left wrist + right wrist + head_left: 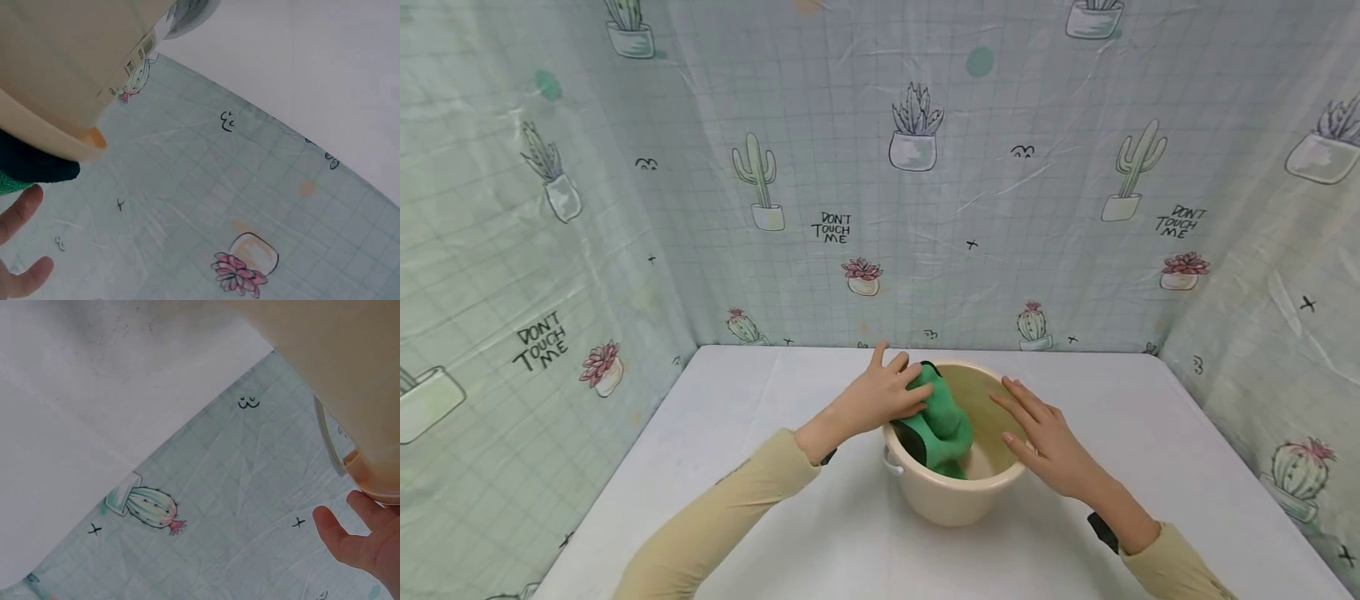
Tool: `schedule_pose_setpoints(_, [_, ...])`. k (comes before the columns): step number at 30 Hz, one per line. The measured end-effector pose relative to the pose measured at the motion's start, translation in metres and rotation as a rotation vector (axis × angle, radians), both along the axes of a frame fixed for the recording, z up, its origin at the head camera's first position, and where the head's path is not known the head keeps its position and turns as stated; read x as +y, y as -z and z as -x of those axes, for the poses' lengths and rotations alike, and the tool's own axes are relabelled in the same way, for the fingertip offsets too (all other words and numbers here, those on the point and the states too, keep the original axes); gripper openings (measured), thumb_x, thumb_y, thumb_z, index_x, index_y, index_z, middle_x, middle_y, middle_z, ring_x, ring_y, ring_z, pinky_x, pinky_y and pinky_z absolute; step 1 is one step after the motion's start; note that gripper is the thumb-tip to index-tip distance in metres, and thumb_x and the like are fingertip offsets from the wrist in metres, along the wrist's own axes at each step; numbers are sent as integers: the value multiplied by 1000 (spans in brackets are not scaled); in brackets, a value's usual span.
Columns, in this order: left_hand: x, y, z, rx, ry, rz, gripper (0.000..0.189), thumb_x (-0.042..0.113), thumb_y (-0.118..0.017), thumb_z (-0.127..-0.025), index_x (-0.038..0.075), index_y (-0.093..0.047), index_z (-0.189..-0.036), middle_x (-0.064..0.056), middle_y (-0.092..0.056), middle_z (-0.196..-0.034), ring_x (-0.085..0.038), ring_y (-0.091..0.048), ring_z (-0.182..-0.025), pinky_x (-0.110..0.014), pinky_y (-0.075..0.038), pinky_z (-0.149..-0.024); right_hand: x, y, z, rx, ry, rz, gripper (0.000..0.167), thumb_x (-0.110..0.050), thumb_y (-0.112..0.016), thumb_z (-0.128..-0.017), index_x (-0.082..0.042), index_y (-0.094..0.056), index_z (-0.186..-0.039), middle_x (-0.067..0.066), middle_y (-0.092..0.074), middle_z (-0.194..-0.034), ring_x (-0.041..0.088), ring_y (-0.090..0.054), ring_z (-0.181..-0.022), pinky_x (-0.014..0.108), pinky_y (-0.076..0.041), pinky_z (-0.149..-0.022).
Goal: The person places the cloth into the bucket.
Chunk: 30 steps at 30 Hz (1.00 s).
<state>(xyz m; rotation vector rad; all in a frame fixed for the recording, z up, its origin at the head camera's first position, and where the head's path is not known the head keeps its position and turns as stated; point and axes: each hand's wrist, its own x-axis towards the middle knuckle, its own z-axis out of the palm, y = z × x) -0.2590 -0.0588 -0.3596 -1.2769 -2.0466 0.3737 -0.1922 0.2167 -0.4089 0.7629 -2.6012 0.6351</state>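
Observation:
A cream plastic bucket stands upright on the table. Bunched green cloth with dark patches lies against its left inner side and reaches up over the rim; its full shape is hidden. My left hand is over the left rim and holds the top of the cloth with some fingers, while the outer ones spread away. Fingers appear just under the cloth's dark edge in the left wrist view. At the right rim, my right hand has its fingers extended over the opening, close to the bucket's wall.
White covering spreads over the table around the bucket. A plant-print sheet hangs behind the table and along both sides. The bucket's handle shows in the right wrist view, below the rim.

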Motion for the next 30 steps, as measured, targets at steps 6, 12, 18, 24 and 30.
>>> schedule_pose_setpoints(6, [27, 6, 1, -174, -27, 111, 31, 42, -43, -92, 32, -53, -119, 8, -57, -108, -17, -49, -106, -57, -36, -93, 2, 1, 1, -7, 3, 0, 51, -17, -54, -87, -15, -38, -136, 12, -27, -145, 30, -24, -134, 53, -27, -91])
schedule_pose_setpoints(12, [40, 9, -1, -308, -140, 171, 39, 49, -45, -88, 38, -49, -125, 8, -59, -116, -19, -47, -117, -63, -24, -99, 2, 3, 5, 4, -11, -8, 51, -19, -53, -88, -15, -37, -136, 11, -27, -146, 30, -24, -133, 52, -28, -91])
schedule_pose_setpoints(18, [23, 4, -4, -253, -137, 43, 35, 46, -44, -90, 32, -53, -121, 7, -58, -113, -20, -47, -112, -62, -28, -96, 2, 5, 6, 44, -11, -19, 51, -21, -52, -88, -15, -38, -136, 13, -30, -144, 28, -25, -133, 49, -27, -91])
schedule_pose_setpoints(24, [-10, 12, -7, -232, -126, -111, 32, 40, -49, -89, 27, -56, -118, 5, -60, -113, -21, -49, -109, -63, -28, -94, 8, 9, 3, 56, -12, -3, 47, -16, -48, -90, -14, -39, -136, 12, -29, -145, 28, -24, -134, 48, -25, -92])
schedule_pose_setpoints(30, [-44, 29, -14, -322, -212, -221, 33, 39, -46, -91, 28, -55, -120, 4, -59, -117, -20, -49, -108, -63, -26, -95, 20, 12, 2, 47, 24, -10, 46, -16, -46, -91, -14, -37, -137, 10, -29, -145, 26, -23, -135, 48, -25, -92])
